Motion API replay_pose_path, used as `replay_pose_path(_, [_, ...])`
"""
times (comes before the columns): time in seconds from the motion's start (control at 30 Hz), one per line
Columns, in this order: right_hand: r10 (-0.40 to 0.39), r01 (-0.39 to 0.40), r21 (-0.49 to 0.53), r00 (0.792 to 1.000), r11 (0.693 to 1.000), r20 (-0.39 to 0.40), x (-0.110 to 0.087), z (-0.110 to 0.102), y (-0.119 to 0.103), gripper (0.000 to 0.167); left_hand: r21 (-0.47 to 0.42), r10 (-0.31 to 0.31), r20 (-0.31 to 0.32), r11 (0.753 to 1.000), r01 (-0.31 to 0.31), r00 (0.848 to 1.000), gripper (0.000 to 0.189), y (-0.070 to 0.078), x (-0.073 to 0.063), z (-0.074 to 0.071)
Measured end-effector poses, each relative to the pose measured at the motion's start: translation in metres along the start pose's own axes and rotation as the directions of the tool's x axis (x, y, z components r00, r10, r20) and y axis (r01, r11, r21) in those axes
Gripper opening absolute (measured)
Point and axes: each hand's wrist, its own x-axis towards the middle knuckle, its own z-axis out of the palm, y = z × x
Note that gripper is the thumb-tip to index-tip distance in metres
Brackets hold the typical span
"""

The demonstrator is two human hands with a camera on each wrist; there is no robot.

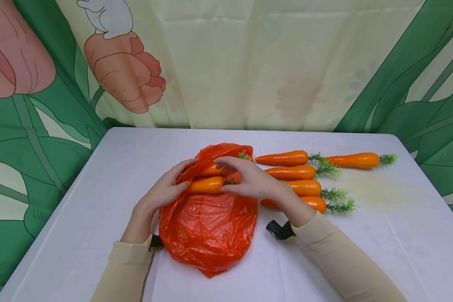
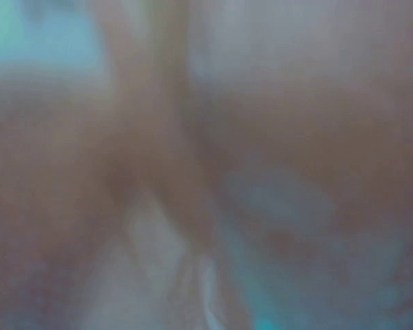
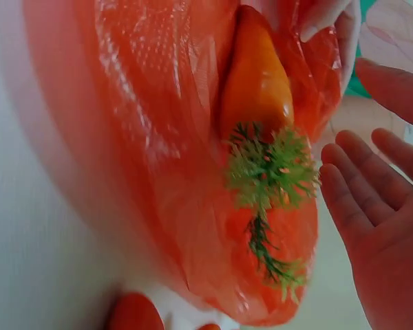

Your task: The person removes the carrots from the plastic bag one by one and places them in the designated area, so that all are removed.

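Observation:
A red plastic bag (image 1: 207, 235) lies on the table with its mouth toward the far side. Inside the mouth rests an orange carrot (image 1: 206, 185), its green leafy top (image 3: 272, 165) pointing right; a second carrot (image 1: 213, 170) shows just behind it. My left hand (image 1: 167, 186) grips the bag's left rim, thumb inside by the carrot's tip and fingers outside. Over the bag's right side, my right hand (image 1: 249, 176) has its fingers spread, near the leafy end and holding nothing. The left wrist view is too blurred to show details.
To the right of the bag, several carrots lie in a column, among them a far carrot (image 1: 283, 158) and a near carrot (image 1: 315, 204) partly behind my right forearm. Another carrot (image 1: 356, 160) lies farther right. A patterned curtain (image 1: 249, 63) hangs behind the white table (image 1: 381, 235).

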Motion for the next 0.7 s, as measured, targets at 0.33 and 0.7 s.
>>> replay_pose_path(0.33, [0.029, -0.027, -0.027, 0.999, 0.999, 0.041, 0.014, 0.014, 0.006, 0.064, 0.002, 0.013, -0.002, 1.000, -0.013, 1.000, 0.059, 0.000, 0.000, 0.000])
replay_pose_path(0.7, [0.112, -0.096, -0.145, 0.988, 0.985, 0.107, 0.024, 0.027, 0.005, 0.059, -0.010, 0.001, 0.000, 1.000, -0.001, 1.000, 0.060, 0.001, 0.000, 0.000])
